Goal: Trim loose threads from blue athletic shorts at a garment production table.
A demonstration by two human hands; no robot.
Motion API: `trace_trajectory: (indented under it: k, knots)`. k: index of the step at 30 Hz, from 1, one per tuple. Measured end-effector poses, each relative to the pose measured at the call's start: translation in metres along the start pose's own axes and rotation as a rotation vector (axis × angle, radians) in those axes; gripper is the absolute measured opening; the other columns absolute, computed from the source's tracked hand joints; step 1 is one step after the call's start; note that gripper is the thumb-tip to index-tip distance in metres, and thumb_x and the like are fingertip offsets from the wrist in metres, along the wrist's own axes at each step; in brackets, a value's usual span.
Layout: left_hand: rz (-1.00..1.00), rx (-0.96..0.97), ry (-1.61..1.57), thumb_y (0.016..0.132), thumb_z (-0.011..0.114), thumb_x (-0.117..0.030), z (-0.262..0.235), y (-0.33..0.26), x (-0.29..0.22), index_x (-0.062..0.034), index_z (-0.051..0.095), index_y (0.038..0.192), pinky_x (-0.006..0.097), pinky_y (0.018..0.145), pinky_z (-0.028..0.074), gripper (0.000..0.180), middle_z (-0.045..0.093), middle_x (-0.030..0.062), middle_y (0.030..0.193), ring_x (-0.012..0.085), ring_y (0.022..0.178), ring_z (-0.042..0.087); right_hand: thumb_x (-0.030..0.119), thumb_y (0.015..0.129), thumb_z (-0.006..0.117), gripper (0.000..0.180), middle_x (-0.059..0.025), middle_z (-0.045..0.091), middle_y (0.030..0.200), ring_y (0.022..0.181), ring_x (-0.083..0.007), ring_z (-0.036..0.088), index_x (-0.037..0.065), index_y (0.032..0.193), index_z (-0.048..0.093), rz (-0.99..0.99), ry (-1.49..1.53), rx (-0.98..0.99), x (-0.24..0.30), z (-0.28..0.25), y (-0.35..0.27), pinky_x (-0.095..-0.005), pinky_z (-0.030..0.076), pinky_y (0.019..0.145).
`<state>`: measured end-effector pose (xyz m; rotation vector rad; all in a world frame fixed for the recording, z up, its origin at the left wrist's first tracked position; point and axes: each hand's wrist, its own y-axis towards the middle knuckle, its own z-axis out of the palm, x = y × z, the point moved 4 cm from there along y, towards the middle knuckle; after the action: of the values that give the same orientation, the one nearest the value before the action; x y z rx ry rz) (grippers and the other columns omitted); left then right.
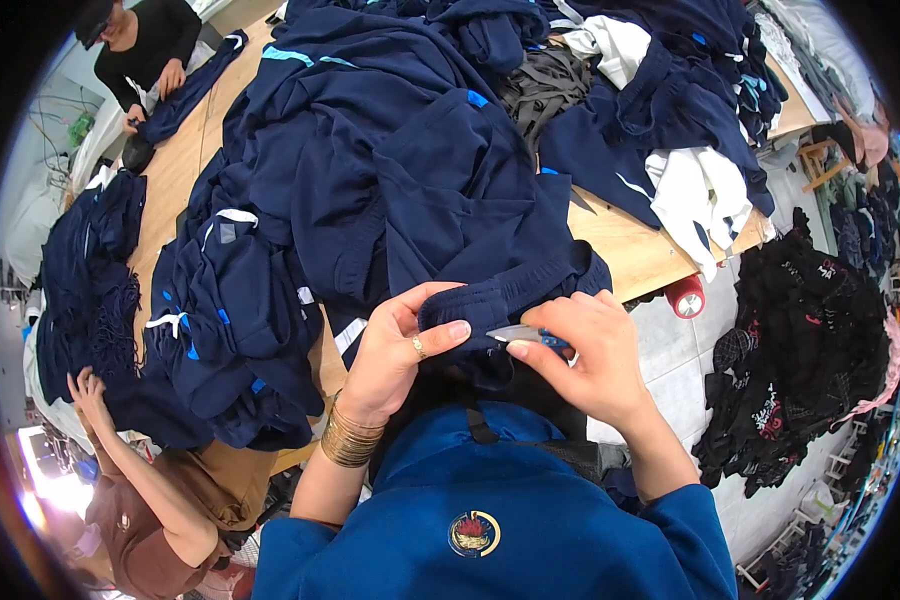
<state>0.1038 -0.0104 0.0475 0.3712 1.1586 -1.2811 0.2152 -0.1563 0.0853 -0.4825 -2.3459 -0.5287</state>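
My left hand (382, 358) grips the gathered elastic waistband (500, 292) of a navy garment, thumb on top and fingers beneath. In my right hand (600, 350) is a small pair of thread snips (515, 332) with pointed metal blades and a bluish handle. The blade tips lie against the navy cloth, just right of my left thumb. How far apart the blades are is hard to make out. Beyond my hands the garment's cloth merges into a large navy heap (340, 150), so its far end cannot be traced.
The wooden table (650, 255) carries more navy clothes, white pieces (705, 195) and grey strips (545, 95). At right, a black garment pile (800, 350) lies on the tiled floor near a red cylinder (685, 297). One co-worker (150, 50) handles cloth far left; another (160, 500) reaches in near left.
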Motion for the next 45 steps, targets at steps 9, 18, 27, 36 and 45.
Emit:
trace_trajectory:
  k: [9,18,27,36,45]
  knots:
    - [-0.046,0.074,-0.018,0.078,0.065,-0.003,0.005,0.002,0.007,0.001,0.058,0.101,0.023,0.081,0.045,0.025,0.063,0.0037,0.093,0.0089,0.085,0.058,0.0,0.072,0.066,0.015,-0.0062,0.06,0.076,0.062,-0.0159,0.058,0.003,0.085,0.061,-0.048,0.343,-0.313,-0.001,0.023,-0.003,-0.0242,0.043,0.054]
    - [0.014,0.058,-0.034,0.079,0.064,-0.005,0.004,0.005,0.0,-0.0016,0.058,0.091,0.022,0.078,0.045,0.014,0.063,0.0033,0.089,0.0079,0.081,0.058,0.008,0.084,0.06,0.008,-0.0029,0.052,0.069,0.064,-0.0071,0.045,0.002,0.082,0.054,0.346,0.434,-0.434,-0.035,-0.011,-0.005,-0.0197,0.038,0.059]
    - [0.019,0.067,-0.045,0.079,0.064,-0.005,-0.002,0.0,-0.001,-0.001,0.058,0.091,0.022,0.079,0.045,0.014,0.063,0.0038,0.089,0.008,0.082,0.058,0.029,0.07,0.072,0.036,-0.001,0.056,0.079,0.066,-0.0163,0.049,0.01,0.097,0.058,0.008,-0.057,-0.104,-0.004,-0.015,0.004,-0.0299,0.031,0.066]
    - [0.031,0.096,-0.044,0.079,0.063,-0.003,-0.002,-0.003,-0.004,-0.001,0.059,0.093,0.022,0.079,0.045,0.014,0.063,0.0034,0.09,0.0078,0.082,0.058,0.032,0.073,0.067,0.021,0.003,0.053,0.071,0.065,-0.0149,0.049,0.015,0.084,0.061,-0.099,-0.253,-0.048,0.008,-0.013,0.001,-0.0322,0.029,0.066]
    - [0.014,0.09,-0.025,0.079,0.063,-0.003,0.001,-0.002,-0.004,-0.0008,0.06,0.093,0.021,0.078,0.045,0.014,0.064,0.0032,0.088,0.0071,0.08,0.058,0.033,0.074,0.066,0.019,0.0036,0.047,0.067,0.065,-0.0134,0.047,0.017,0.083,0.061,-0.15,-0.325,-0.027,0.012,-0.016,0.003,-0.0331,0.028,0.068]
